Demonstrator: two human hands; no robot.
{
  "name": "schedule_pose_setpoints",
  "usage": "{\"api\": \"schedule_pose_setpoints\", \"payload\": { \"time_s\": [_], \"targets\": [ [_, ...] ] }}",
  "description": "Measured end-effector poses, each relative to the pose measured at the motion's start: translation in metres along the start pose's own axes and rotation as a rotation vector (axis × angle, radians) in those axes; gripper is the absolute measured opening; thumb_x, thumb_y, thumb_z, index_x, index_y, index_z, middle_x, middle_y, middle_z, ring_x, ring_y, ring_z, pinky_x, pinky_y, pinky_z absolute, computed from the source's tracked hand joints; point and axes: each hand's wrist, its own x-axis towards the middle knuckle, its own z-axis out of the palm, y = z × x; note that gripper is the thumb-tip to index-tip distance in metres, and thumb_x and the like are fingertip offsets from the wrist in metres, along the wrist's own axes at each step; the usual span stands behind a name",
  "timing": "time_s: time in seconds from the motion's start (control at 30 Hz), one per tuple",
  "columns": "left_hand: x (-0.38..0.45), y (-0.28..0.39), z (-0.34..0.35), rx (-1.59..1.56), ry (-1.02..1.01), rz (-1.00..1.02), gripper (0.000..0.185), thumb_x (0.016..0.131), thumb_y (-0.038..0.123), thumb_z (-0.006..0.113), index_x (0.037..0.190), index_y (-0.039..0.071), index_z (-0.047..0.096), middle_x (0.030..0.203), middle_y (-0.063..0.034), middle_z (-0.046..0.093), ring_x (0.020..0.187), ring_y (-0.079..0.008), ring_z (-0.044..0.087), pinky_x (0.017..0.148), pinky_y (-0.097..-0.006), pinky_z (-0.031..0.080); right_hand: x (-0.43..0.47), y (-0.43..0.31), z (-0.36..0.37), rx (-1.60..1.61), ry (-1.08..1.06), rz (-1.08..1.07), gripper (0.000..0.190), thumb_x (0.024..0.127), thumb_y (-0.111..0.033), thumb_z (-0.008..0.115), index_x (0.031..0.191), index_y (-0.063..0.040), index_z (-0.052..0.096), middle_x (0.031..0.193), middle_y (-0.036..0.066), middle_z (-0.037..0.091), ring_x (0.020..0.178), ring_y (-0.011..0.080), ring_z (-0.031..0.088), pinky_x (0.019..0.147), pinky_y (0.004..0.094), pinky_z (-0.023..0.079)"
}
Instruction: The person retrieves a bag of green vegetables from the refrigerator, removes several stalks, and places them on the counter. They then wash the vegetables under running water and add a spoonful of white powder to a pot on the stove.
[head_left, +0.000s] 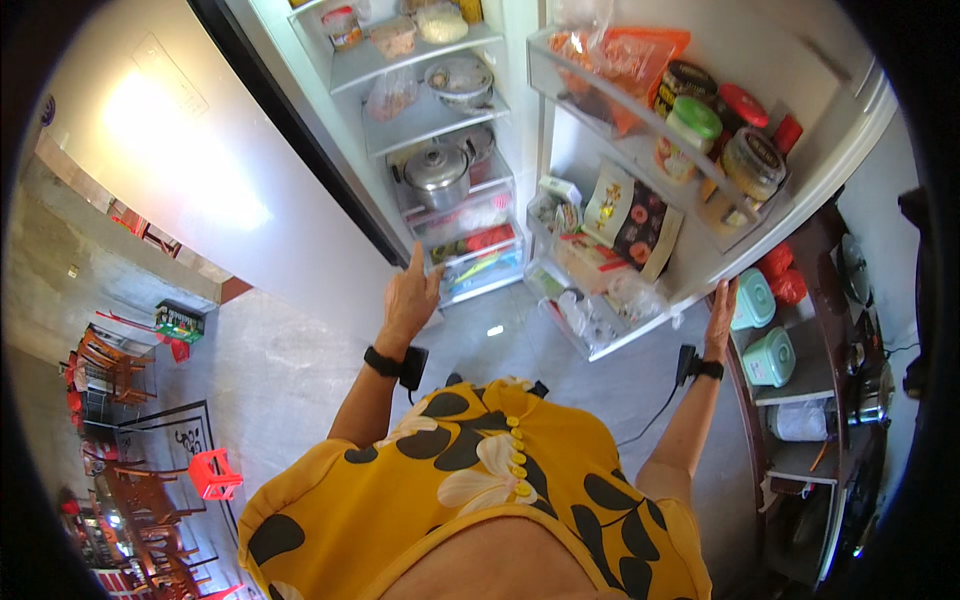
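An upright refrigerator stands open before me. My left hand (411, 300), index finger extended, is near the edge of the left refrigerator door (300, 217) and the lower drawers; it holds nothing that I can see. My right hand (721, 319) lies with straight fingers against the outer edge of the open right door (817, 202). A lidded steel pot (436, 178) stands on a lower shelf, below a covered bowl (459, 79) and a plastic bag (392, 96). The right door's bins hold several jars, one with a green lid (696, 117), and a printed food pouch (630, 217).
Right of the door, a dark-framed shelf unit (799, 394) holds mint-green lidded containers (769, 356) and red bags (784, 274). At far left are a red plastic stool (215, 474), wooden chairs (135, 491) and a green carton (180, 320) on the tiled floor.
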Motion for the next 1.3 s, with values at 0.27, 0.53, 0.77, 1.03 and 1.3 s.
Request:
{"api": "schedule_pose_setpoints", "payload": {
  "time_s": [0.27,0.53,0.77,1.03,1.3],
  "targets": [
    [0.008,0.042,-0.012,-0.092,0.076,0.278,0.068,0.098,0.032,0.060,0.153,0.004,0.031,0.079,-0.0154,0.070,0.067,-0.0296,0.067,0.062,-0.0393,0.050,-0.008,-0.013,-0.002,0.077,-0.062,-0.016,0.084,0.099,-0.040,0.061,0.153,0.008,0.018,0.154,0.020,0.034,0.142,0.0251,0.034,0.118,0.0346,0.023],
    [0.009,0.061,-0.018,-0.084,0.096,0.246,0.067,0.099,0.030,0.057,0.153,0.003,0.029,0.071,-0.0117,0.068,0.059,-0.0263,0.065,0.059,-0.0367,0.049,-0.016,-0.012,0.003,0.014,-0.008,-0.029,0.082,0.100,-0.041,0.058,0.153,0.007,0.019,0.156,0.019,0.033,0.142,0.0230,0.033,0.117,0.0333,0.023],
    [-0.005,0.069,-0.018,-0.156,0.013,0.226,0.068,0.101,0.039,0.052,0.151,-0.001,0.030,0.073,-0.0135,0.068,0.066,-0.0339,0.066,0.061,-0.0432,0.050,-0.026,-0.030,0.005,-0.066,-0.010,-0.078,0.079,0.101,-0.040,0.058,0.153,0.007,0.022,0.151,0.017,0.039,0.136,0.0215,0.039,0.114,0.0323,0.028],
    [-0.013,0.067,0.008,-0.029,-0.027,0.257,0.064,0.101,0.038,0.051,0.148,-0.002,0.035,0.069,-0.0206,0.064,0.063,-0.0382,0.063,0.058,-0.0479,0.047,-0.030,-0.041,0.006,-0.010,-0.100,-0.116,0.072,0.100,-0.029,0.061,0.153,0.004,0.024,0.147,0.015,0.044,0.129,0.0209,0.045,0.110,0.0323,0.033],
    [-0.024,0.057,0.019,0.038,-0.125,0.212,0.059,0.100,0.035,0.054,0.146,0.000,0.040,0.076,-0.0163,0.070,0.070,-0.0357,0.068,0.066,-0.0434,0.052,-0.029,-0.033,0.005,0.030,-0.110,-0.131,0.072,0.099,-0.024,0.063,0.153,0.005,0.024,0.148,0.016,0.043,0.131,0.0219,0.045,0.112,0.0335,0.032]
  ]
}}
